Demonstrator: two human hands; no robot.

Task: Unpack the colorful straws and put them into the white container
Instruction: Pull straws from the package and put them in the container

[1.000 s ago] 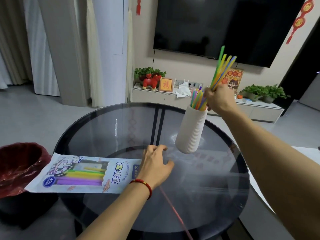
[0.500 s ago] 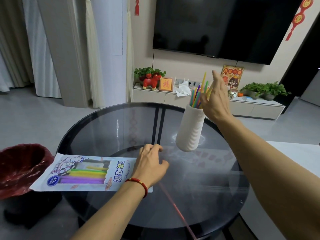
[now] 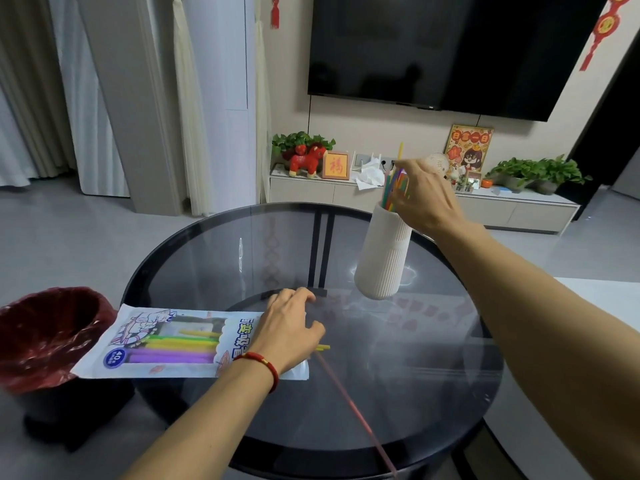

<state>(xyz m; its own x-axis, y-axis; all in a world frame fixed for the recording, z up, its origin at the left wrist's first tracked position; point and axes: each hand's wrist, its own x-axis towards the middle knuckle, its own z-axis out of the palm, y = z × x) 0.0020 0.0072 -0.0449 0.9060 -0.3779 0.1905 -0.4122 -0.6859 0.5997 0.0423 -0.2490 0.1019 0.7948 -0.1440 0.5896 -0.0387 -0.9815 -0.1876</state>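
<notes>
The white ribbed container point(image 3: 383, 261) stands at the far right of the round glass table point(image 3: 207, 258). Colorful straws point(image 3: 393, 190) stick out of its mouth, one yellow straw rising above the others. My right hand point(image 3: 424, 197) is at the container's mouth, fingers curled around the straw tops. The printed straw package point(image 3: 166, 344) lies flat at the table's left edge with green, yellow and purple straws showing inside. My left hand point(image 3: 289, 336) lies flat on its right end, fingers apart. Yellow straw tips point(image 3: 323, 347) poke out beside that hand.
A long thin pink straw point(image 3: 353, 410) lies diagonally on the glass toward the near edge. A bin with a dark red liner point(image 3: 45, 334) stands left of the table. A white surface point(image 3: 606, 299) is at the right. A TV cabinet stands behind.
My right hand lowered a raised bundle of straws into the container, opened briefly, then closed around the straw tops. My left hand stayed on the package.
</notes>
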